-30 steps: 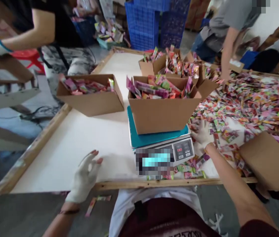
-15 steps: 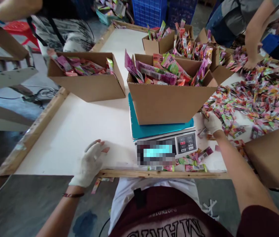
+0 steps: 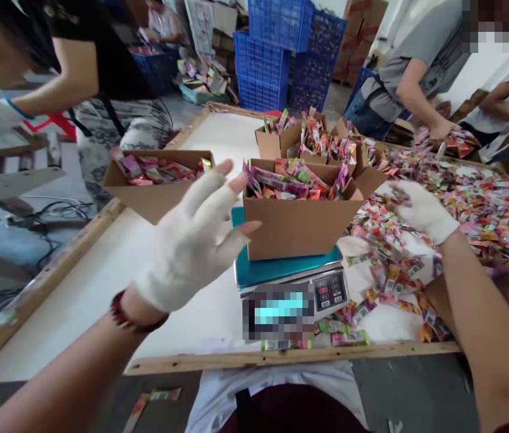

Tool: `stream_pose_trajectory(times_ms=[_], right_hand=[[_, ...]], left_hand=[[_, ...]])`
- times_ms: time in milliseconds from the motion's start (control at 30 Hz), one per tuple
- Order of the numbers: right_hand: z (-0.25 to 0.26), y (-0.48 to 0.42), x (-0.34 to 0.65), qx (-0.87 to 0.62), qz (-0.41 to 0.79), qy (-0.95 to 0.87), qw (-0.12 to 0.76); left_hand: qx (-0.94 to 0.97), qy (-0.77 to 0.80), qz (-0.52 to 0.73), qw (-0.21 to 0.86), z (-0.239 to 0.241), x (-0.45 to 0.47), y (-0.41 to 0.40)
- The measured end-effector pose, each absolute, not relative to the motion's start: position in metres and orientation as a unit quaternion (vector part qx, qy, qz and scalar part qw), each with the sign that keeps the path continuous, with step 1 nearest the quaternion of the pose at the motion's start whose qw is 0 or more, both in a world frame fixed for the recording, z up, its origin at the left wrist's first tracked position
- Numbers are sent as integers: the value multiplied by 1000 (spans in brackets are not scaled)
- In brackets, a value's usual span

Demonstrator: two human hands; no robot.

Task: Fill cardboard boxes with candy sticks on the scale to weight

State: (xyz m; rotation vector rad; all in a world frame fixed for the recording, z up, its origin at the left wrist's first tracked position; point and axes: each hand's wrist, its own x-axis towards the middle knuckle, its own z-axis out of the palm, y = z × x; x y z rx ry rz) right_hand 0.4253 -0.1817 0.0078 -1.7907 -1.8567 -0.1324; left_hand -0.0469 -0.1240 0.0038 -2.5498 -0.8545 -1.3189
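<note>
Left hand (image 3: 195, 237) in a white fingerless glove, raised above the table (image 3: 114, 270), forearm slanting up from the lower left, a beaded bracelet (image 3: 121, 313) at the wrist. Fingers spread apart and pointing toward the box on the scale (image 3: 301, 219), fingertips just short of its near left corner, holding nothing. Right hand (image 3: 423, 210), gloved the same way, stretched out over the loose sachets (image 3: 484, 210) at the right, palm down, fingers partly curled; blurred, so cannot tell whether anything is gripped. Right forearm running back toward the lower right edge of the view.

Box on the scale open-topped and heaped with colourful sachets, resting on the teal platform of the weighing scale (image 3: 290, 282), keypad facing the wearer. A few sachets lying along the table's near wooden edge, just in front of the scale. Second open box (image 3: 155, 186) of sachets to the left, well apart from the scale. More boxes (image 3: 281, 135) behind. Blue crates (image 3: 263, 66) stacked beyond the table. Other people bent over the far right and left sides.
</note>
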Motion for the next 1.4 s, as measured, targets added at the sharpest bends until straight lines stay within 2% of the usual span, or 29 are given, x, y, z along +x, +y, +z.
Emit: stream_pose_trajectory(times_ms=[100,133,167,300,367,467,567,733,800,867,967,1133,1200,1400], right_hand=[[63,-166,349,-610,-82,-702,357],[77,-160,321,-580,-82,-726,360],[87,-154,296,-560,-74,-757,327],[97,-132,246,-560,-19,-827,49],[90,-127,253,-546,1,-838,1],[81,-132,277,-524,-2,-851,28],[82,-149,288,-521,-72,-847,72],[101,-192,298,-555,-137,-763,302],[105,-211,320,-596,-171,-699,356],[103,-229,350,-636,-218,-650,355],[92,-248,383,-677,-280,-609,303],[87,-235,338,-632,-246,-652,339],[92,-214,297,-599,-223,-708,300],[83,-140,224,-657,-87,-747,52]], left_hand=[[-857,-280,-416,115,3,-20,-120],[-856,-275,-419,127,-1,-16,-121],[-853,-269,-425,138,-6,-15,-123],[-847,-249,-433,182,-16,-23,-134],[-852,-246,-420,192,-16,-26,-137],[-857,-240,-416,186,-17,-26,-135],[-858,-243,-418,170,-22,-22,-133],[-862,-230,-443,89,-25,-29,-136],[-855,-219,-467,62,-25,-39,-138],[-847,-219,-481,57,-26,-51,-140],[-836,-251,-485,61,-29,-67,-141],[-820,-270,-502,56,-24,-68,-149],[-820,-262,-505,61,-16,-62,-155],[-850,-233,-470,51,-4,-48,-163]])
